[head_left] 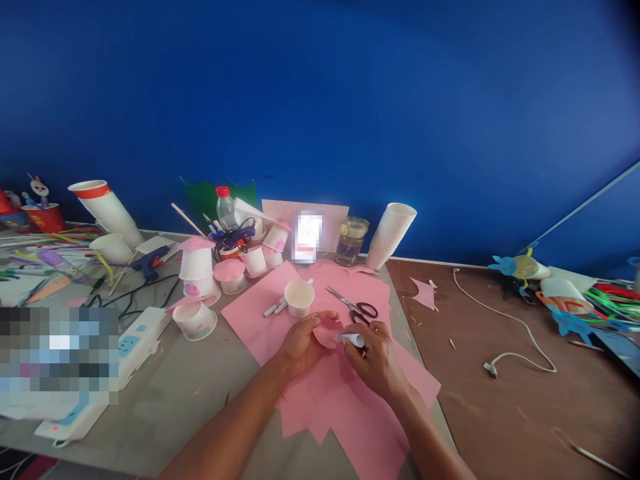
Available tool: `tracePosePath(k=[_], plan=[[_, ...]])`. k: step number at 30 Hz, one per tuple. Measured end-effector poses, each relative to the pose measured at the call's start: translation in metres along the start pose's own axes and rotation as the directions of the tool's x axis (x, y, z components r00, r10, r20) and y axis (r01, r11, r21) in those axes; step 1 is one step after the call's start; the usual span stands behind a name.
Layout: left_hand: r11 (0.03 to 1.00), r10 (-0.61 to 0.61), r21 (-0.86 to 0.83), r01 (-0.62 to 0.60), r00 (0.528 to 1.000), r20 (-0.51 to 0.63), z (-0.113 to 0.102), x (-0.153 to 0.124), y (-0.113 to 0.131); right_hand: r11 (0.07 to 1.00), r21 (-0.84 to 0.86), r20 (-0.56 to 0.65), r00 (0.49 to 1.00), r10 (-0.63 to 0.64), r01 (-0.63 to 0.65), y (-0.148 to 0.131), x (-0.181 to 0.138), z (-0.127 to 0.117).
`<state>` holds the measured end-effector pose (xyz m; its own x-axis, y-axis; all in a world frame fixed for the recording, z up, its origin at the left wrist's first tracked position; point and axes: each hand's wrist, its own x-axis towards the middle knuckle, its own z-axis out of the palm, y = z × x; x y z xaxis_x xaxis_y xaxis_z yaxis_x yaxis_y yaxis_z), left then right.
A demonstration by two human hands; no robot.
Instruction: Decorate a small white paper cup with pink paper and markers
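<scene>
My left hand (301, 343) is closed on a small pink paper piece (327, 331), holding it above the pink paper sheets (350, 407) on the table. My right hand (376, 357) grips a white marker pen (351, 339) with its tip against that pink piece. A white paper cup (299, 297) stands upright just beyond my left hand, with two white markers (276, 308) lying beside it. Black-handled scissors (356, 306) lie on the pink paper just beyond my right hand.
Decorated white cups with pink tops (197, 267) stand at the left. A blue glue gun (149, 261), a white power strip (134, 341), a cup stack (390, 235), a glass jar (351, 240) and a lit phone (307, 237) lie around. A white cable (515, 327) crosses the brown table at right.
</scene>
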<state>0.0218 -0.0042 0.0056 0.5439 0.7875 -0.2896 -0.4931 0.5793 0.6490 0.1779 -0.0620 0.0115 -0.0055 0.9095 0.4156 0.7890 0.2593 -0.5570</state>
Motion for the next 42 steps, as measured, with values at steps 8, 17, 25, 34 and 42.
tracePosePath(k=[8, 17, 25, 34, 42], plan=[[1.000, 0.004, -0.019, -0.006, 0.996, -0.085, 0.000, 0.001, -0.003, 0.946, 0.270, -0.103, 0.972, 0.213, -0.179, -0.001, -0.001, -0.005], [0.999, 0.035, -0.025, -0.037, 0.997, -0.068, -0.001, 0.003, -0.008, 0.992, 0.111, 0.041, 0.998, 0.047, -0.052, -0.007, -0.005, 0.016], [0.997, 0.078, -0.009, -0.078, 0.997, -0.008, -0.005, 0.004, -0.008, 1.000, 0.012, -0.092, 0.996, -0.017, 0.018, -0.001, -0.001, 0.007], [0.999, 0.008, -0.043, -0.013, 0.991, -0.133, -0.004, 0.005, -0.008, 0.987, 0.137, -0.299, 0.946, 0.122, -0.084, -0.001, -0.004, 0.005], [0.999, -0.024, 0.025, 0.027, 0.992, -0.127, -0.002, 0.004, -0.005, 0.991, 0.128, -0.240, 0.968, 0.076, -0.046, -0.001, -0.004, 0.011]])
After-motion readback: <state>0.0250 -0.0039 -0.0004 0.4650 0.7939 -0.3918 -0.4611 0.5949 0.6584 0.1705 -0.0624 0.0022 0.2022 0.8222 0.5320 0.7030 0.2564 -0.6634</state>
